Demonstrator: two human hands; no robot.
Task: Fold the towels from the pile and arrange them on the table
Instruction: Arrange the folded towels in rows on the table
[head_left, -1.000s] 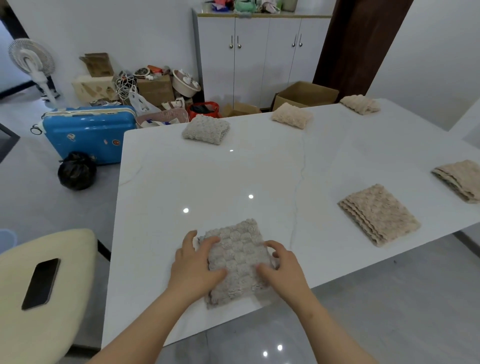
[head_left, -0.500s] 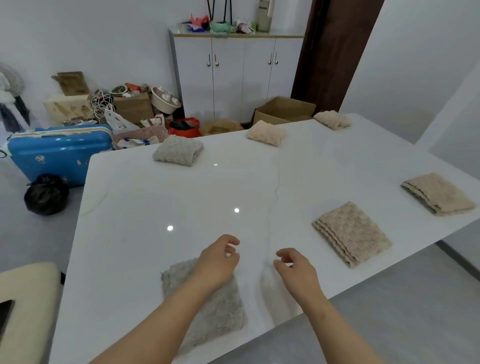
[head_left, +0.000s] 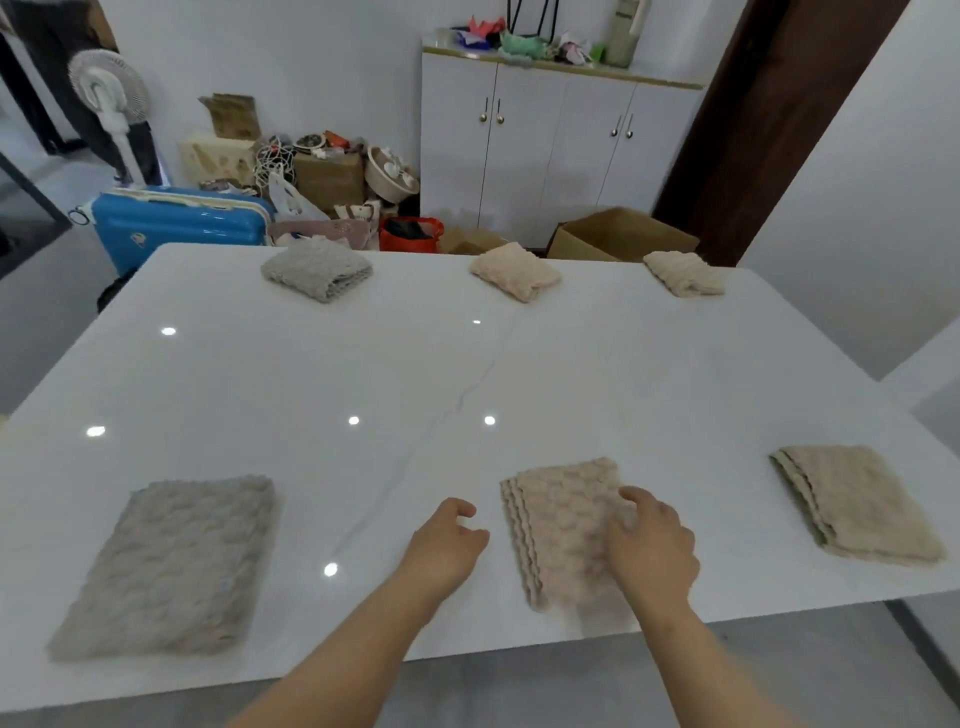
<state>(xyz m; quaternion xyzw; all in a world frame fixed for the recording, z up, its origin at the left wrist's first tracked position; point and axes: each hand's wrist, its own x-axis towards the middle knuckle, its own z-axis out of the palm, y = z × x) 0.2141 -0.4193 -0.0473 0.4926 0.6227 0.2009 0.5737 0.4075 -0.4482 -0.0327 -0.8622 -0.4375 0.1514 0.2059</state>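
Three folded towels lie flat along the near edge of the white table (head_left: 467, 364): a grey towel (head_left: 171, 561) at the left, a pink-beige towel (head_left: 561, 525) in the middle and a beige towel (head_left: 857, 499) at the right. Along the far edge lie a grey bundle (head_left: 317, 267), a pink bundle (head_left: 514, 270) and a beige bundle (head_left: 683, 273). My right hand (head_left: 652, 545) hovers over the middle towel's right half with loosely curled fingers, holding nothing. My left hand (head_left: 447, 540) hangs just left of that towel, fingers relaxed and empty.
Behind the table stand a blue suitcase (head_left: 176, 226), cardboard boxes (head_left: 618, 236), a red bag (head_left: 410, 234), a fan (head_left: 111, 104) and a white cabinet (head_left: 550, 140). A dark wooden door frame (head_left: 753, 130) rises at the back right.
Both hands left the grey towel, which now lies at the left. The view shifted right, and my hands moved over to the middle pink-beige towel.
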